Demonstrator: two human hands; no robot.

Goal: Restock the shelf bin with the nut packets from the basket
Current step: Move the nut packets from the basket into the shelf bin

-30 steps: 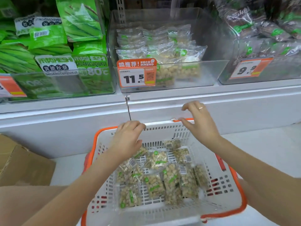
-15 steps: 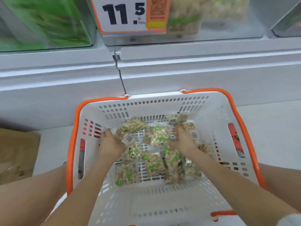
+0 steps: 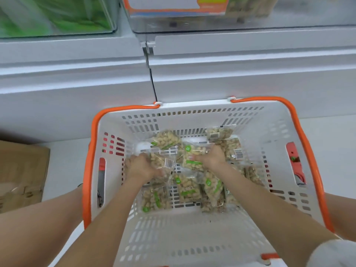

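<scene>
- We see a white basket point(image 3: 269, 132) with orange handles standing on the floor, its far edge close against the base of the white shelf unit point(image 3: 77, 83).
- Nut packets point(image 3: 187, 189) lie loose over the far and middle part of the basket floor; the near part of the floor shows bare grid.
- Our left hand point(image 3: 142, 167) is down in the basket towards its left wall, fingers curled round a barcoded packet point(image 3: 163, 163) and gripping it.
- Our right hand point(image 3: 212, 158) is near the middle of the far end, fingers curled over a green-labelled packet point(image 3: 190, 157) and holding it.
- The two held packets lie just beside each other; we cannot tell whether either is off the basket floor.
- The clear shelf bin point(image 3: 231, 26) sits on the shelf above, only its bottom edge and an orange price tag point(image 3: 173, 8) in view.
- A bin of green packs point(image 3: 57, 16) stands to its left.
- A cardboard box point(image 3: 21, 174) rests on the floor beside the basket's left side.
</scene>
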